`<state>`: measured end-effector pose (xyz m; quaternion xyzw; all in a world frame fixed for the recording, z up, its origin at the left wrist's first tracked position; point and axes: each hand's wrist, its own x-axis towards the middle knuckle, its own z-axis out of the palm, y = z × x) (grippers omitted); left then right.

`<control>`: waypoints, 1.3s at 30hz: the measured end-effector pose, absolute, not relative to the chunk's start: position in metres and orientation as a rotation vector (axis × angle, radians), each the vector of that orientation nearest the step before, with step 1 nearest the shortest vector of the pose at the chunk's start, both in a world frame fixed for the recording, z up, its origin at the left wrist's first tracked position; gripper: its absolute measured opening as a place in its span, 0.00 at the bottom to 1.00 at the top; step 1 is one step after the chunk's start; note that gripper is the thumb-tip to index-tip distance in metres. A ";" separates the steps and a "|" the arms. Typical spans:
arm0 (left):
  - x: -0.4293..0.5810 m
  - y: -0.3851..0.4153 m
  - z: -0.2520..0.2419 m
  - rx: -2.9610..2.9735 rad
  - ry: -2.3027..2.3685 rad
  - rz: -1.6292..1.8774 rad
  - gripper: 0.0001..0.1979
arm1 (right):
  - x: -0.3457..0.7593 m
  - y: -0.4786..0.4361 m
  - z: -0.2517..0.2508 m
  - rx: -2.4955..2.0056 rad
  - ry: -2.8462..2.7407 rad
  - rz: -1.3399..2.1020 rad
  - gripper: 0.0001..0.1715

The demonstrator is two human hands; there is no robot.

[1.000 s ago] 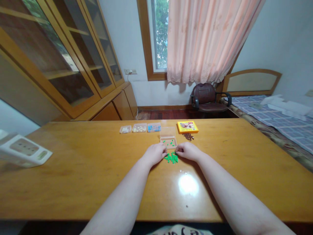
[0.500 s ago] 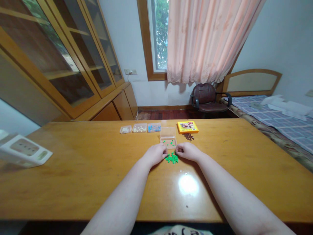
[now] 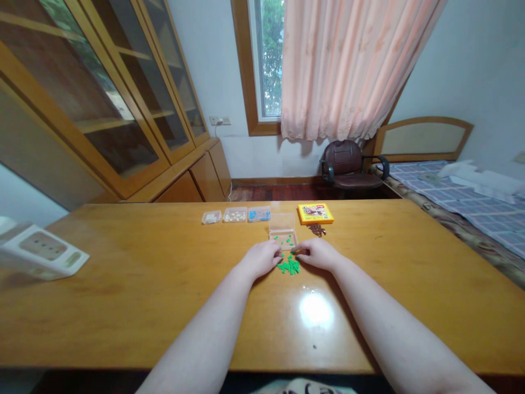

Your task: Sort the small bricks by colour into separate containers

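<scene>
A small heap of green pieces point(image 3: 290, 266) lies on the wooden table between my hands. Just behind it, a clear plastic box point(image 3: 283, 232) stands with its lid raised and several green pieces inside. My left hand point(image 3: 266, 257) is at the heap's left side, fingers curled together; whatever is at its fingertips is too small to name. On the other side, my right hand point(image 3: 312, 253) has its thumb and fingers pinched near the box's front right corner, with a bit of green at the tips.
Further back are a box of blue pieces point(image 3: 259, 214), a box of pale pieces point(image 3: 234, 214), another small clear box point(image 3: 211, 218), a yellow box point(image 3: 315, 214) and brown pieces point(image 3: 317, 230). A white power strip point(image 3: 43, 249) stands at far left.
My right hand's fingers have extended slightly toward the left, over the back of the green heap. My left hand has hardly moved.
</scene>
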<state>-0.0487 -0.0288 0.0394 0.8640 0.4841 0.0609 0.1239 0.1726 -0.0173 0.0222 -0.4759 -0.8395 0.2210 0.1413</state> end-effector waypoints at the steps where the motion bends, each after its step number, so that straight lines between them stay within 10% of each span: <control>1: -0.049 -0.029 0.040 2.523 1.417 0.187 0.06 | 0.172 -0.017 0.022 -1.365 -2.436 0.629 0.15; 39: -0.055 -0.014 0.029 2.491 1.548 0.543 0.11 | 0.167 -0.020 0.027 -1.389 -2.442 0.578 0.10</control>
